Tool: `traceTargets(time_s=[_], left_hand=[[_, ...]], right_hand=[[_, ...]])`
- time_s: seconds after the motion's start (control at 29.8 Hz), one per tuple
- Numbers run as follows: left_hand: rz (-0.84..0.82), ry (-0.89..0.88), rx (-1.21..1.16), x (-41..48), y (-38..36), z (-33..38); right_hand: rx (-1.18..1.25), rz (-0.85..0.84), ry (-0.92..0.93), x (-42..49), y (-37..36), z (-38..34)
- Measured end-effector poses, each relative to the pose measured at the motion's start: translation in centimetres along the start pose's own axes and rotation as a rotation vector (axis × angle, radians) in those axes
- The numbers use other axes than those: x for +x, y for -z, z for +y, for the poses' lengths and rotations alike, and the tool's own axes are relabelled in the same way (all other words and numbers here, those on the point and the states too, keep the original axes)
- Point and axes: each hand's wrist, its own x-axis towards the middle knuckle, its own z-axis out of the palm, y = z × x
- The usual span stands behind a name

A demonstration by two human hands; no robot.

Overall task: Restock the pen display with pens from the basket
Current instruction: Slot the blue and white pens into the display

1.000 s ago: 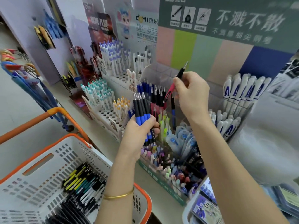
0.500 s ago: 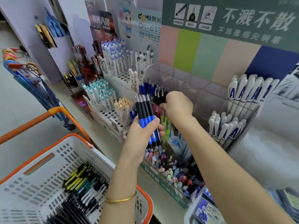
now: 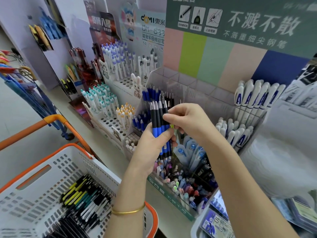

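1. Head view, centre of the frame: the left grip (image 3: 151, 145) is closed round a bundle of pens (image 3: 158, 124). They are blue and black and stand upright with their silver tops uppermost. The bundle is in the air in front of the pen display (image 3: 188, 86), not yet in any of its cells.
2. Head view, just right of centre: the right grip (image 3: 187, 121) has its thumb and fingertips nipped on the outermost pen (image 3: 165, 109) at the right edge of the bundle. That pen is touching its neighbours, so it looks to be mid-way out of the bundle rather than free of it.
3. Head view, above the hands: a cell of the display already holds matching blue pens (image 3: 151, 92), with black pens (image 3: 169, 98) just beside them. From this angle the clear cells behind and to the right of them show no pens. The pen now pinched most likely goes with the blue ones.
4. Head view, lower left: the basket (image 3: 42, 162) stands beside the desk (image 3: 111, 157) and holds a thick layer of loose pens (image 3: 85, 200) in yellow, teal, white and black.
5. My judgement is that the restocking is underway but well short of done. Some cells are filled, a handful is being dealt out one at a time, and most of the basket's stock remains.
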Motion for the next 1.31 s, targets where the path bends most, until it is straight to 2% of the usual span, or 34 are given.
traceTargets(time_s=[0.07, 0.17, 0.24, 0.37, 0.57, 0.67, 0.74, 0.81, 0.91, 1.01, 1.11, 1.21, 1.31], left_hand=[[0.023, 0.013, -0.006, 0.1, 0.2, -0.1], [0.052, 0.035, -0.089, 0.1, 0.5, 0.3], [0.080, 0.024, -0.091, 0.1, 0.6, 0.5], [0.098, 0.024, -0.121, 0.1, 0.3, 0.8], [0.065, -0.002, -0.122, -0.2, 0.0, 1.1], [0.051, -0.006, -0.116, -0.3, 0.1, 0.9], [0.038, -0.008, -0.101, -0.2, 0.1, 0.8], [0.020, -0.005, -0.093, -0.2, 0.0, 0.7], [-0.013, 0.004, -0.070, 0.0, -0.3, 0.7], [-0.050, -0.004, -0.069, 0.0, -0.5, 0.7], [-0.062, -0.009, -0.087, 0.0, -0.6, 0.7], [-0.028, 0.023, -0.128, 0.3, -0.4, 0.7], [-0.009, 0.058, -0.117, 0.5, -0.1, 0.5]], right_hand=[[-0.005, 0.144, 0.034, 0.5, 0.4, -0.2], [0.003, 0.472, 0.181, 1.3, 1.4, -0.9], [-0.171, 0.598, 0.279, 2.0, 1.9, -1.0], [-0.569, 0.511, 0.158, 3.1, 0.9, 0.6], [-0.750, 0.337, -0.131, 3.8, -1.1, 3.4], [-0.796, 0.310, -0.194, 3.9, -1.1, 3.9], [-0.762, 0.318, -0.168, 3.6, -0.9, 3.7], [-0.691, 0.358, -0.065, 2.9, -0.6, 3.1], [-0.389, 0.294, 0.039, 1.8, -0.6, 2.1], [0.007, 0.092, -0.074, 0.8, -0.5, 1.7], [0.155, -0.005, -0.144, 0.5, 0.0, 1.8], [0.144, 0.105, -0.069, 0.8, -0.1, 1.7], [0.155, 0.425, 0.055, 1.5, 0.1, 1.0]])
